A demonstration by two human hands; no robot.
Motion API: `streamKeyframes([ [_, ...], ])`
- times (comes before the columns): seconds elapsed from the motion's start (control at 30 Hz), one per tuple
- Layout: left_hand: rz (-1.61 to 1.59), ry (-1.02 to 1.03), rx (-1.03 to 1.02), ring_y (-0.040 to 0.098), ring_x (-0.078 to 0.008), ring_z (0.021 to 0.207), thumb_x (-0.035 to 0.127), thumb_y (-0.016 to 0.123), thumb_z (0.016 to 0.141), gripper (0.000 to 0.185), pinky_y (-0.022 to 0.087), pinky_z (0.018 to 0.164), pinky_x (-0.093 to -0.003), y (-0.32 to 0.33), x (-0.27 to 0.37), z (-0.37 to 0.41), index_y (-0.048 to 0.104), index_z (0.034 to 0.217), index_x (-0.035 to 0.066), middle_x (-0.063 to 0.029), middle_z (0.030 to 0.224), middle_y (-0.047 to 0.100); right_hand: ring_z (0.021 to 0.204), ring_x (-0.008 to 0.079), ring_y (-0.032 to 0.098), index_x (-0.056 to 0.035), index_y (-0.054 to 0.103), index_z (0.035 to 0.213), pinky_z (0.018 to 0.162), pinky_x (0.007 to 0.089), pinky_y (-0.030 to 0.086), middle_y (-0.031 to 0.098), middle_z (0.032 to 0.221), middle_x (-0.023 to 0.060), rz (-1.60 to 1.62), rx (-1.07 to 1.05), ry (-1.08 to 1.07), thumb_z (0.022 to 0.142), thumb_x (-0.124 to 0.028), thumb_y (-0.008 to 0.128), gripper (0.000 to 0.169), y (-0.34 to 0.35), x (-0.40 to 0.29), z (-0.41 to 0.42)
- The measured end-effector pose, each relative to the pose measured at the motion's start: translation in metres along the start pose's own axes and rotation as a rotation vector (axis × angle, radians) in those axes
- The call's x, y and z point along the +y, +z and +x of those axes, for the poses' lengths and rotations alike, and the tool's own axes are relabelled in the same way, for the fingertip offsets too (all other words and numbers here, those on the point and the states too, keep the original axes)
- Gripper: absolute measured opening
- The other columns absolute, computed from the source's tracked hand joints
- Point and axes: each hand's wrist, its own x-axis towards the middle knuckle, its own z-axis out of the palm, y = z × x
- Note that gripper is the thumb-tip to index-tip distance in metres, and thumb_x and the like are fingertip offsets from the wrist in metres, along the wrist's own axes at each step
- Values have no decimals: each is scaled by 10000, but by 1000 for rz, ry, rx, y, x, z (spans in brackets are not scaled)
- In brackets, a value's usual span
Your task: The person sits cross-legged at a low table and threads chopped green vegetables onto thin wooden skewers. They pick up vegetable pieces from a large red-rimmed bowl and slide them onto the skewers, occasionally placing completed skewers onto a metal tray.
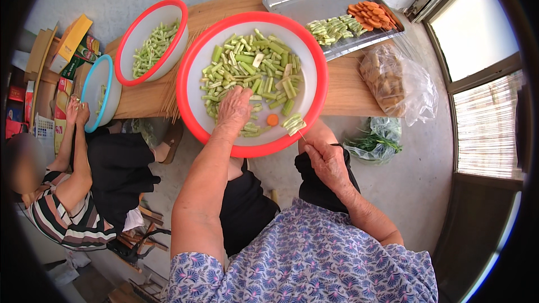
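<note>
My left hand (235, 107) reaches into a large white basin with a red rim (184, 63), its fingertips down among cut green bean pieces (227, 71); whether it grips one is hidden. Beyond the basin's right front rim, my right hand (328, 162) is closed on a thin skewer (302, 135). Several bean pieces (294, 124) are threaded side by side on the skewer's tip, over the rim. Thicker green stalk pieces (289, 88) and one orange carrot slice (272, 120) also lie in the basin.
Bean skewers (334, 28) and carrot slices (372, 14) lie on a metal tray (303, 2) at back right. A plastic bag of brown chunks (383, 78) sits on the wooden table (343, 94). Left are bare skewers (172, 97), another red-rimmed basin (120, 59) and a seated person (76, 202) at a blue-rimmed basin (85, 109).
</note>
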Motion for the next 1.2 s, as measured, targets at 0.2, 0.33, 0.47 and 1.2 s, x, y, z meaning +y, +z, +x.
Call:
streamKeyframes([
  [0.2,124,35,-211,530,-308,987,82,675,710,235,439,839,-414,0,6,0,604,933,68,-136,985,517,629,295,625,-2,617,918,567,335,490,620,714,169,23,-18,24,850,-89,611,111,1,1,-1],
  [0.33,58,74,-171,533,-307,980,78,679,695,234,442,846,-405,1,5,-4,612,919,64,-135,992,523,623,290,622,-4,618,918,564,334,490,618,708,162,30,-19,26,852,-92,609,110,2,2,-1],
  [0.47,54,76,-171,520,-308,997,79,685,675,236,446,828,-413,8,2,-4,604,897,73,-118,999,508,618,291,618,-7,616,916,561,335,490,616,706,159,22,-27,28,849,-88,610,105,2,3,-2],
  [1.2,-3,-100,-227,628,-282,799,25,625,694,118,504,688,-367,4,16,-4,626,812,13,-147,832,641,635,302,619,-4,622,916,578,343,490,628,734,166,-6,-30,16,846,-85,612,108,-3,-2,-4],
])
